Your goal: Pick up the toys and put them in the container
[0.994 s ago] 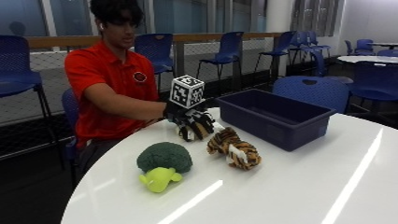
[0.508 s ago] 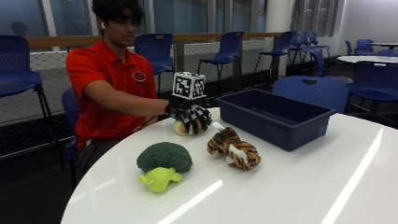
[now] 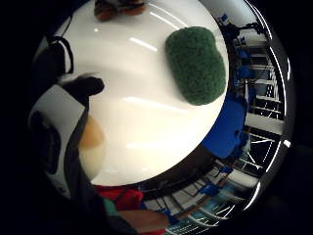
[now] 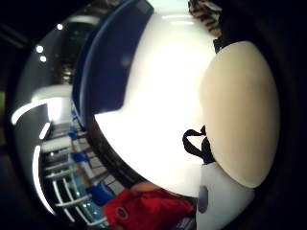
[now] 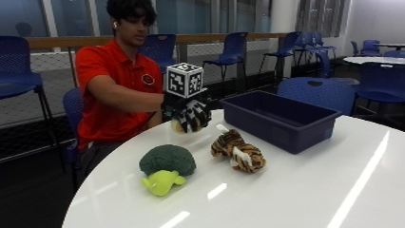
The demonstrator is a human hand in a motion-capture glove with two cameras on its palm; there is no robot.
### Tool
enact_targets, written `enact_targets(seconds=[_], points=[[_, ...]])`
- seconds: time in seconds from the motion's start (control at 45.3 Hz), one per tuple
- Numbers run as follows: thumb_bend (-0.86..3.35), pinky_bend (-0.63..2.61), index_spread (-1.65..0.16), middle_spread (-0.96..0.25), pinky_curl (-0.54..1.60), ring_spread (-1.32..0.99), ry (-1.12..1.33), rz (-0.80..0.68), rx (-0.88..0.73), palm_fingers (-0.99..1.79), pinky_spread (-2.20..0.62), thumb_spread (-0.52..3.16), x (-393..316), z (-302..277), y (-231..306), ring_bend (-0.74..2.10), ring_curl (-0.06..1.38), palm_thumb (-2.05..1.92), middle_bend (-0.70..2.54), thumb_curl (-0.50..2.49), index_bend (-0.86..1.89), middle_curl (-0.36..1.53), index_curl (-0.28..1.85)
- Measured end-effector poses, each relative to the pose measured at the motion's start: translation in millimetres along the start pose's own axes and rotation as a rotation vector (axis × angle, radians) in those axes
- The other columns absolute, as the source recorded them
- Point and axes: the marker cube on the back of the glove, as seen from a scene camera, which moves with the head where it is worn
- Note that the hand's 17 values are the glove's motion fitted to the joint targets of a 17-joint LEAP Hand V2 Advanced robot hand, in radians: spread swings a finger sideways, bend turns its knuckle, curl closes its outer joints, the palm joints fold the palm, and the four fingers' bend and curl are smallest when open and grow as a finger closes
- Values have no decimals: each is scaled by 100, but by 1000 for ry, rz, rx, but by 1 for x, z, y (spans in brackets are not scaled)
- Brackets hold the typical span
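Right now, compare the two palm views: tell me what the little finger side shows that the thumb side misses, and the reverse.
Only the little finger side view shows the green broccoli toy lying on the white table. Only the thumb side view shows the blue container standing on that table. Both share the table, an edge of the striped tiger toy, the person's red shirt, and the cream-coloured toy close against the gloved right hand, whose fingers curl round it.

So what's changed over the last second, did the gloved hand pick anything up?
Yes. The gloved right hand has curled round a cream-coloured toy and lifted it off the white table; a second ago it was down on the table with it. The broccoli toy, the tiger toy and the blue container have not moved.
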Motion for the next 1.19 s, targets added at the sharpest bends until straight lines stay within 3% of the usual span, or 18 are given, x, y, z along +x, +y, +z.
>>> enact_targets(seconds=[0.42,0.773,0.928,0.994,1.06,1.082,1.126,1.193], points=[[14,93,-46,-49,40,-55,80,-106,149,91,-44,61,-107,-108,-80,88,45,70,50,84,33,54,54],[11,95,-49,-51,43,-56,121,-308,183,85,-44,54,-225,-127,-144,89,49,68,49,94,31,63,69],[9,96,-51,-52,43,-56,121,-278,231,84,-44,53,-234,-123,-162,90,51,67,50,98,30,67,75],[7,96,-51,-52,44,-56,36,-178,224,83,-44,53,-232,-118,-170,90,52,65,50,99,29,68,78],[5,100,-51,-52,45,-55,-4,-153,178,71,-43,56,-233,-107,-171,88,52,62,46,99,21,69,79],[1,105,-49,-49,46,-52,4,-156,157,53,-41,65,-232,-103,-170,90,53,54,38,97,8,66,76],[-8,102,-46,-43,48,-45,32,-161,114,11,-31,79,-227,-95,-169,79,52,38,29,89,13,64,76],[-11,110,-44,-34,51,-32,30,-183,78,-20,-20,90,-217,-90,-166,63,50,22,25,81,7,62,71]])
